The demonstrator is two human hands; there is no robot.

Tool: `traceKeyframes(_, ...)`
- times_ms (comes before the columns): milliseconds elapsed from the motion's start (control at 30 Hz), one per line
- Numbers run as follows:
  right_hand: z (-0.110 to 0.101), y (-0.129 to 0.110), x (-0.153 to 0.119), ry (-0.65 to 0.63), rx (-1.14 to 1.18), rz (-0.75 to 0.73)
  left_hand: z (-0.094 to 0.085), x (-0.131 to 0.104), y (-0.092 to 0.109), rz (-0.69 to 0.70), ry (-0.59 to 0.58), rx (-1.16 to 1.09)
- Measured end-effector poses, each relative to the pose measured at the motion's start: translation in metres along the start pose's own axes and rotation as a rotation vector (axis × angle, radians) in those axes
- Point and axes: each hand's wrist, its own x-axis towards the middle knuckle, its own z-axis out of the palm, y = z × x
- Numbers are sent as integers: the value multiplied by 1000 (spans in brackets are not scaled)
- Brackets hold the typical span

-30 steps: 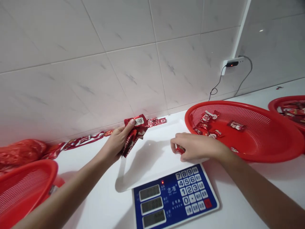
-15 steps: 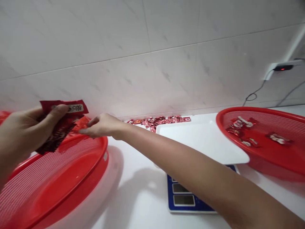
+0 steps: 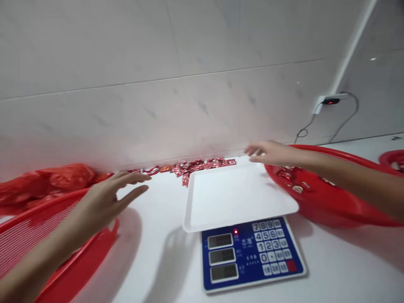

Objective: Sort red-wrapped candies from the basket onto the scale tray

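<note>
My left hand [image 3: 115, 195] is open and holds nothing; it hovers over the right end of the left red basket [image 3: 91, 256]. Above the back right corner of a white tray [image 3: 236, 193], my right hand [image 3: 263, 152] is in the air with its fingers apart and nothing between them. The tray rests on a blue scale [image 3: 249, 256] with three displays and a keypad. Small red and white packets [image 3: 195, 166] lie in a heap behind the tray, along the wall.
A right red basket [image 3: 331, 206] holds several wrapped pieces beneath my right forearm. Red plastic bags [image 3: 59, 179] lie behind the left basket. A plug with a cable [image 3: 330, 101] is on the wall. Another red container [image 3: 393, 158] shows at the right edge.
The dark red packets have left my left hand, which is now open. My right hand has moved from the left basket to the right, past the tray. The view has turned right.
</note>
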Motion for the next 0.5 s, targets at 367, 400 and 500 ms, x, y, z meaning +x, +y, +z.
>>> traceKeyframes(367,-28,161,-78,-121,-127,376,43,41,151,363,-121,-268)
traceKeyframes(400,-21,160,-74,-133,-131,357,44,42,153,365,-116,-259)
traceKeyframes(500,6,152,-55,-124,-164,260,57,45,146,393,-170,-206)
